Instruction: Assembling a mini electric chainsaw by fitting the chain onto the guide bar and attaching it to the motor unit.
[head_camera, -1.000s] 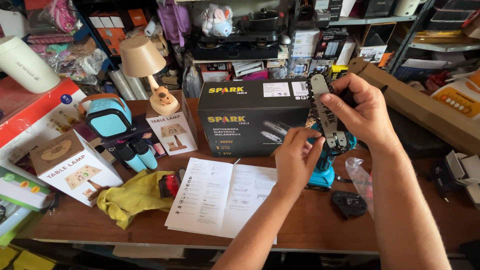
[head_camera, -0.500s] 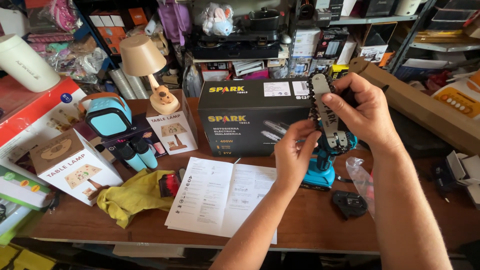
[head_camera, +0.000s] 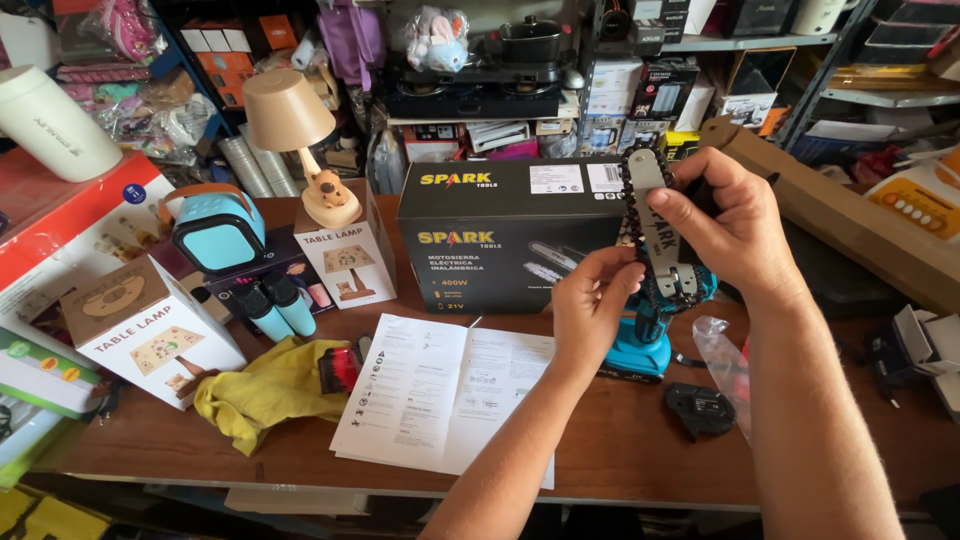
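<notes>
- Head view: right hand (head_camera: 735, 230) grips the bar of a small blue chainsaw (head_camera: 650, 270), held upright at 1 o'clock.
- Left hand (head_camera: 592, 305) pinches its chain lower down.
- Black box (head_camera: 500, 235) stands just behind, at 12.
- Leaflet (head_camera: 440, 390) lies at 7 o'clock.

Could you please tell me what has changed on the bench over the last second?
Very little. The left hand has shifted slightly along the chain of the mini chainsaw; the right hand still grips its bar. The black box, instruction sheet and yellow cloth have not moved.
</notes>
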